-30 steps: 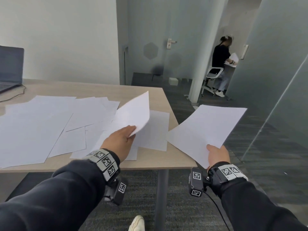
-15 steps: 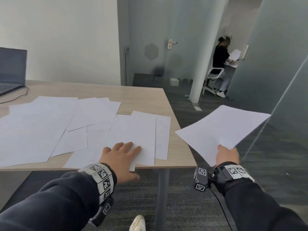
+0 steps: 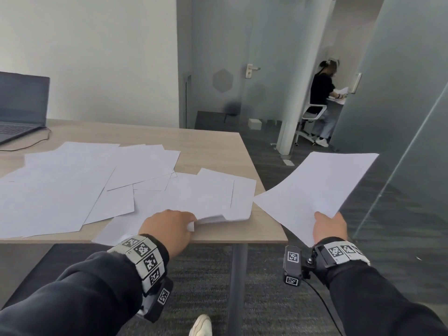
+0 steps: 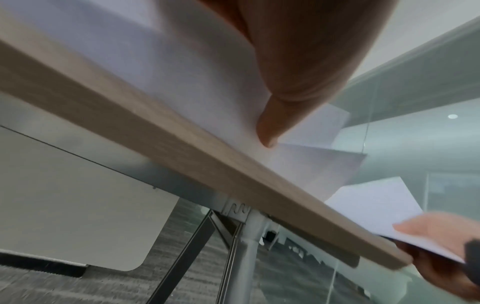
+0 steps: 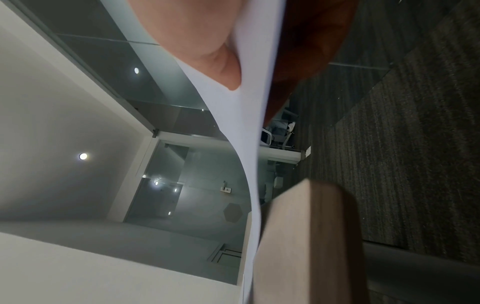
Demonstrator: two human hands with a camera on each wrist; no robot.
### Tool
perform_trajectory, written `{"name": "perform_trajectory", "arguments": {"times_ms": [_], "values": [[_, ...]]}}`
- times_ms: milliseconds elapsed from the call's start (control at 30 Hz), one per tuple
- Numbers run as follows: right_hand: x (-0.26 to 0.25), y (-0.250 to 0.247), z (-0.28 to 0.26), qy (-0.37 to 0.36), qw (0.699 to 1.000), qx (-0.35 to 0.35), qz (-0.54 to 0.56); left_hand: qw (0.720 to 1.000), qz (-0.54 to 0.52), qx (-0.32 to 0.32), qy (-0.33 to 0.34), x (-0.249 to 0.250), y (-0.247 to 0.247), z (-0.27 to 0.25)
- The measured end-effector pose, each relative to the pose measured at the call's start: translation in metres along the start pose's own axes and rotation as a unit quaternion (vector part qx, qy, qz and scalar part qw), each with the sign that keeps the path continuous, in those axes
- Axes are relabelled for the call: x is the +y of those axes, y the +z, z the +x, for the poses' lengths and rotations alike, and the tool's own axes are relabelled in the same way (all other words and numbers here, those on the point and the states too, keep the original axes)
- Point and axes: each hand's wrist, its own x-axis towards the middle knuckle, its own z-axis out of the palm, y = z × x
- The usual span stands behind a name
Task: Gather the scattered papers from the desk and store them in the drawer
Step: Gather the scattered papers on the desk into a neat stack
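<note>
Several white sheets [image 3: 72, 180] lie overlapping across the wooden desk [image 3: 213, 151]. My left hand [image 3: 191, 223] is at the desk's near edge and pinches the near edge of the sheets nearest the right end [image 3: 208, 197], which curls up at the fingers. In the left wrist view the thumb [image 4: 270, 131] presses on top of that paper [image 4: 207, 82] by the desk edge [image 4: 155, 133]. My right hand [image 3: 324, 218] holds a gathered stack of sheets [image 3: 315, 187] in the air, just right of the desk corner. The right wrist view shows its thumb [image 5: 207, 51] on the stack [image 5: 249, 123]. No drawer is in view.
An open laptop [image 3: 21, 105] with a cable sits at the desk's far left. A glass partition [image 3: 400, 141] stands to the right over grey carpet. Another person [image 3: 322, 93] sits on a chair in the far doorway. My shoe [image 3: 201, 326] is beside the desk leg [image 3: 238, 275].
The left hand laid down the sheet it held up, went flat on the papers, and now curls on their near edge. The right hand's stack shifted slightly right.
</note>
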Motion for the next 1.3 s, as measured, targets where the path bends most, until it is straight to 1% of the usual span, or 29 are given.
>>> {"name": "perform_trajectory", "arguments": {"times_ms": [100,200,267,333,400,433,500,567,667,700,767,833,867,933,967,1000,1033,1066,1100,1133,1166,1200,1233,1300], "values": [[-0.005,-0.003,-0.005,0.008,1.0,0.0,-0.012,0.995,-0.072,0.041,-0.051,-0.004,-0.008,0.004],[-0.011,-0.006,-0.014,0.011,1.0,-0.004,-0.007,0.987,-0.128,0.073,-0.071,-0.009,-0.014,0.007],[-0.015,-0.007,-0.02,0.013,1.0,-0.012,-0.004,0.982,-0.144,0.099,-0.073,-0.011,-0.018,0.009],[-0.014,-0.002,-0.023,0.01,0.999,-0.038,-0.021,0.977,-0.16,0.126,-0.065,-0.01,-0.02,0.009],[-0.011,0.012,-0.026,0.009,0.994,-0.089,-0.06,0.973,-0.177,0.139,-0.047,-0.006,-0.022,0.007],[-0.009,0.018,-0.028,0.015,0.989,-0.126,-0.07,0.974,-0.179,0.138,-0.033,-0.002,-0.021,0.006],[-0.005,0.031,-0.036,0.033,0.976,-0.196,-0.084,0.977,-0.169,0.127,0.005,0.008,-0.018,0.002],[-0.003,0.042,-0.047,0.047,0.967,-0.24,-0.063,0.982,-0.144,0.111,0.043,0.018,-0.013,-0.003],[-0.003,0.051,-0.068,0.077,0.966,-0.248,-0.017,0.986,-0.104,0.091,0.097,0.027,0.002,-0.007],[-0.003,0.053,-0.073,0.105,0.962,-0.253,-0.004,0.987,-0.09,0.078,0.112,0.029,0.007,-0.008],[-0.005,0.054,-0.084,0.179,0.94,-0.286,0.048,0.988,-0.067,0.045,0.13,0.03,0.016,-0.009],[-0.005,0.054,-0.088,0.223,0.923,-0.299,0.092,0.987,-0.056,0.007,0.153,0.03,0.019,-0.013],[-0.005,0.054,-0.09,0.227,0.919,-0.302,0.109,0.985,-0.058,-0.015,0.164,0.031,0.018,-0.016],[-0.006,0.051,-0.091,0.206,0.924,-0.303,0.11,0.979,-0.082,-0.064,0.174,0.031,0.01,-0.025],[-0.006,0.051,-0.092,0.191,0.928,-0.305,0.095,0.979,-0.092,-0.076,0.167,0.03,0.007,-0.027],[-0.005,0.05,-0.093,0.176,0.931,-0.309,0.08,0.981,-0.095,-0.071,0.155,0.028,0.005,-0.028],[-0.004,0.049,-0.093,0.164,0.933,-0.314,0.068,0.985,-0.093,-0.051,0.134,0.023,0.004,-0.026],[-0.002,0.049,-0.092,0.155,0.933,-0.319,0.061,0.991,-0.086,-0.027,0.1,0.016,0.005,-0.021],[0.0,0.049,-0.091,0.149,0.932,-0.326,0.058,0.996,-0.074,-0.011,0.049,0.007,0.006,-0.013],[0.001,0.049,-0.091,0.145,0.93,-0.333,0.059,0.998,-0.057,-0.009,-0.011,-0.004,0.007,-0.006],[0.002,0.048,-0.09,0.143,0.929,-0.338,0.054,0.997,-0.044,-0.018,-0.067,-0.017,0.008,0.001],[0.003,0.048,-0.09,0.139,0.927,-0.347,0.04,0.993,-0.036,-0.031,-0.109,-0.028,0.009,0.006],[0.005,0.048,-0.09,0.137,0.925,-0.353,0.016,0.99,-0.031,-0.042,-0.131,-0.037,0.011,0.009],[0.008,0.048,-0.094,0.139,0.916,-0.375,-0.031,0.99,-0.018,-0.05,-0.133,-0.045,0.016,0.009]]}}
